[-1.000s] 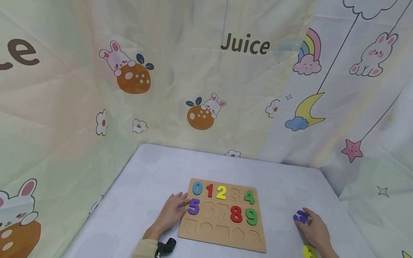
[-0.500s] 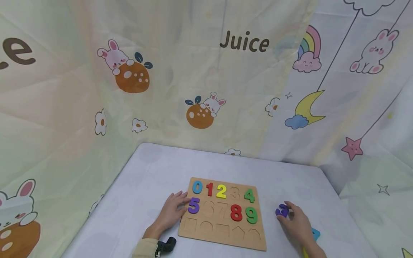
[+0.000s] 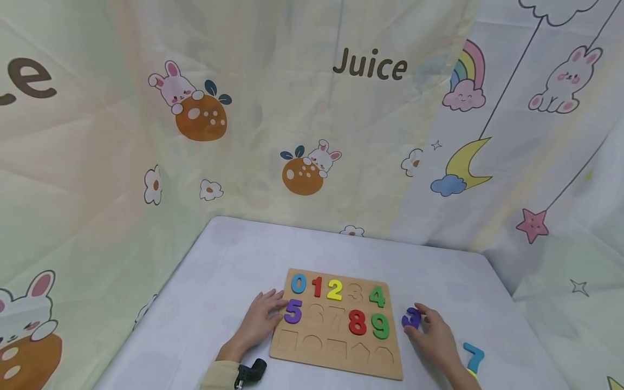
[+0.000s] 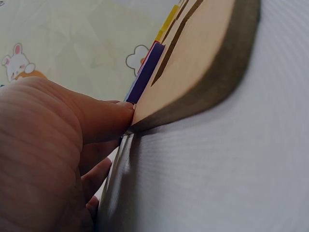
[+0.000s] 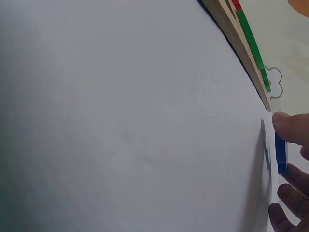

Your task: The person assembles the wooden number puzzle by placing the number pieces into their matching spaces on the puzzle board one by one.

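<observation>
My right hand [image 3: 435, 336] pinches a purple number 3 [image 3: 412, 318] between thumb and fingers, just right of the wooden number puzzle board [image 3: 326, 330]. In the right wrist view the number [image 5: 281, 151] is seen edge-on, a little above the table. My left hand [image 3: 260, 319] rests at the board's left edge, fingers fairly straight; its thumb [image 4: 108, 118] touches the edge beside the purple 5 [image 3: 293, 312]. On the board sit the blue 0, red 1, yellow 2, green 4 [image 3: 377, 296], red 8 [image 3: 357, 322] and green 9 [image 3: 380, 326]. Recesses for 3, 6, 7 and the bottom-row shapes show bare.
A blue 7 [image 3: 475, 356] lies on the white table [image 3: 234, 260] by my right forearm, partly over a yellow piece [image 3: 472, 372] mostly hidden by the arm. Printed curtains [image 3: 253, 108] stand behind the table and at its sides.
My right hand has moved left with the purple 3, from the table's right side to near the board. The blue 7 has come into view. My left hand has stayed put.
</observation>
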The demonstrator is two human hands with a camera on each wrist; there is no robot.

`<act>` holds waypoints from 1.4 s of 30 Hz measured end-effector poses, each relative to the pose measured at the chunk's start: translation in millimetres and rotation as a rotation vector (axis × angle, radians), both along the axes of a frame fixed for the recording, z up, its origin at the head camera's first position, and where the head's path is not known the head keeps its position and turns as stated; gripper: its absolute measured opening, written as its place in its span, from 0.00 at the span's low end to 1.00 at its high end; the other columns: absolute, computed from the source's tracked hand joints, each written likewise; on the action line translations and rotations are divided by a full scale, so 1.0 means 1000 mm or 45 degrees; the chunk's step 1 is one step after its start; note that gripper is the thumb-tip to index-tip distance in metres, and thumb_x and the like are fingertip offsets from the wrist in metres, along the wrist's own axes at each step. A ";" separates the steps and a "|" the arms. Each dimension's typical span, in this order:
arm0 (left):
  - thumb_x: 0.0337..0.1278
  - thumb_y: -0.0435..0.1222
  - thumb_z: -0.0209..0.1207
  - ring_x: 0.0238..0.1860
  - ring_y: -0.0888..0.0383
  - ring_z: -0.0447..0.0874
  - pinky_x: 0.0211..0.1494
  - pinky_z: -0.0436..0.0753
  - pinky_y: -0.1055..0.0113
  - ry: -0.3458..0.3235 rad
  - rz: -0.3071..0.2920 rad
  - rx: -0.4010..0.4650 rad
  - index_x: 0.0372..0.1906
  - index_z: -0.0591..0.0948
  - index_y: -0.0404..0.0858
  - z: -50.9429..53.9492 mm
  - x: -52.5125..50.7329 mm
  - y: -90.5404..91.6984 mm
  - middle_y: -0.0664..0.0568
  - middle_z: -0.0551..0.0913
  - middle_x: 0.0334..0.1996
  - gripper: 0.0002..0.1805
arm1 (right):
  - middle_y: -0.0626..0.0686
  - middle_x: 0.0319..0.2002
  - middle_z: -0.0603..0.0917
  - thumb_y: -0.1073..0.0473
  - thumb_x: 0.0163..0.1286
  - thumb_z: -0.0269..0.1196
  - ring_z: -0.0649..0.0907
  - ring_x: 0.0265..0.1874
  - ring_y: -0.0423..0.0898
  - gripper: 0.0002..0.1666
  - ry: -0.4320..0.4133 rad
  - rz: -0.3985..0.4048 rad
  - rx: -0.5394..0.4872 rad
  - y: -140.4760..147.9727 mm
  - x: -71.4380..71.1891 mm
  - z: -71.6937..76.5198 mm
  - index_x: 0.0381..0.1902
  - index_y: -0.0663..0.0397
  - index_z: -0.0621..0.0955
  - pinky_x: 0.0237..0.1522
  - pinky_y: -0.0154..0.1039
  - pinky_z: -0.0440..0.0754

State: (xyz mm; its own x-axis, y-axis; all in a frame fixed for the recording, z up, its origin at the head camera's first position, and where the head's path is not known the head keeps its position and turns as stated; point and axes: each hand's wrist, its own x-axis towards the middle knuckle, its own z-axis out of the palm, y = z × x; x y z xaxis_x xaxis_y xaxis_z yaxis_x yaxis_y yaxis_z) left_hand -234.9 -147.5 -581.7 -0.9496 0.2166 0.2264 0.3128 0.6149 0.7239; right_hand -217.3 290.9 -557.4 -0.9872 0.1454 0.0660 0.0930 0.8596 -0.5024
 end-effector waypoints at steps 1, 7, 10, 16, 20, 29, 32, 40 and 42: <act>0.57 0.29 0.63 0.71 0.43 0.63 0.77 0.49 0.43 0.009 -0.003 -0.004 0.53 0.83 0.41 0.000 0.000 0.000 0.46 0.75 0.65 0.18 | 0.69 0.61 0.72 0.57 0.56 0.73 0.74 0.57 0.66 0.45 0.004 0.007 0.004 -0.001 0.000 0.000 0.68 0.62 0.66 0.56 0.63 0.76; 0.57 0.29 0.64 0.71 0.42 0.63 0.76 0.49 0.42 0.011 -0.007 -0.003 0.53 0.83 0.41 0.000 0.001 0.000 0.45 0.75 0.65 0.18 | 0.68 0.60 0.73 0.58 0.56 0.73 0.76 0.55 0.65 0.44 0.028 0.040 -0.007 -0.010 0.002 0.002 0.67 0.62 0.67 0.55 0.60 0.78; 0.57 0.30 0.63 0.72 0.43 0.62 0.77 0.48 0.43 -0.004 -0.002 0.008 0.54 0.83 0.41 0.001 0.001 0.000 0.46 0.75 0.65 0.18 | 0.68 0.60 0.73 0.59 0.56 0.73 0.76 0.55 0.64 0.43 0.035 0.043 -0.002 -0.015 0.002 0.003 0.67 0.61 0.67 0.55 0.59 0.78; 0.58 0.29 0.63 0.72 0.43 0.62 0.77 0.48 0.43 -0.007 -0.002 0.002 0.54 0.83 0.40 0.001 0.001 0.001 0.46 0.74 0.65 0.18 | 0.66 0.61 0.74 0.59 0.56 0.74 0.76 0.55 0.62 0.43 0.035 0.046 -0.008 -0.023 0.002 0.004 0.67 0.60 0.68 0.54 0.58 0.79; 0.58 0.29 0.63 0.72 0.43 0.62 0.77 0.48 0.43 -0.013 0.000 0.006 0.54 0.83 0.40 0.001 0.001 0.001 0.46 0.74 0.65 0.18 | 0.66 0.60 0.74 0.57 0.56 0.73 0.77 0.55 0.62 0.43 0.017 0.065 -0.036 -0.027 0.003 0.006 0.67 0.59 0.68 0.54 0.58 0.79; 0.57 0.30 0.63 0.71 0.42 0.62 0.77 0.49 0.42 0.000 -0.004 -0.006 0.53 0.83 0.40 0.001 0.002 0.000 0.45 0.75 0.65 0.18 | 0.64 0.62 0.74 0.59 0.59 0.71 0.77 0.57 0.60 0.41 0.016 0.084 -0.091 -0.041 0.004 0.008 0.68 0.59 0.68 0.57 0.56 0.79; 0.57 0.30 0.63 0.71 0.42 0.62 0.77 0.49 0.42 -0.001 -0.004 -0.006 0.53 0.83 0.40 0.001 0.002 0.000 0.45 0.75 0.65 0.18 | 0.63 0.63 0.73 0.59 0.59 0.71 0.77 0.57 0.60 0.40 0.022 0.089 -0.108 -0.046 0.004 0.007 0.68 0.58 0.68 0.58 0.55 0.78; 0.58 0.30 0.63 0.72 0.43 0.61 0.77 0.49 0.44 -0.008 -0.001 -0.010 0.54 0.83 0.41 0.001 0.001 0.001 0.46 0.74 0.66 0.17 | 0.60 0.61 0.76 0.58 0.58 0.73 0.78 0.54 0.56 0.41 0.069 0.121 -0.139 -0.055 0.003 0.007 0.67 0.57 0.70 0.56 0.53 0.81; 0.58 0.30 0.63 0.72 0.44 0.61 0.77 0.48 0.44 -0.009 -0.001 -0.007 0.54 0.83 0.41 0.001 0.001 0.001 0.46 0.74 0.66 0.17 | 0.59 0.60 0.77 0.58 0.58 0.73 0.79 0.54 0.55 0.40 0.084 0.140 -0.146 -0.057 0.003 0.006 0.66 0.58 0.70 0.55 0.52 0.81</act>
State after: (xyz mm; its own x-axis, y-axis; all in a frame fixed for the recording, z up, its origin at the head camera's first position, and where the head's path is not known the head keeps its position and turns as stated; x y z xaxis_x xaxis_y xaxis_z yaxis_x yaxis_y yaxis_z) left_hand -233.9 -146.6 -580.5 -0.9509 0.2187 0.2188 0.3085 0.6185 0.7227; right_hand -214.3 233.9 -551.3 -0.9916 0.0473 0.1207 -0.0348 0.7996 -0.5995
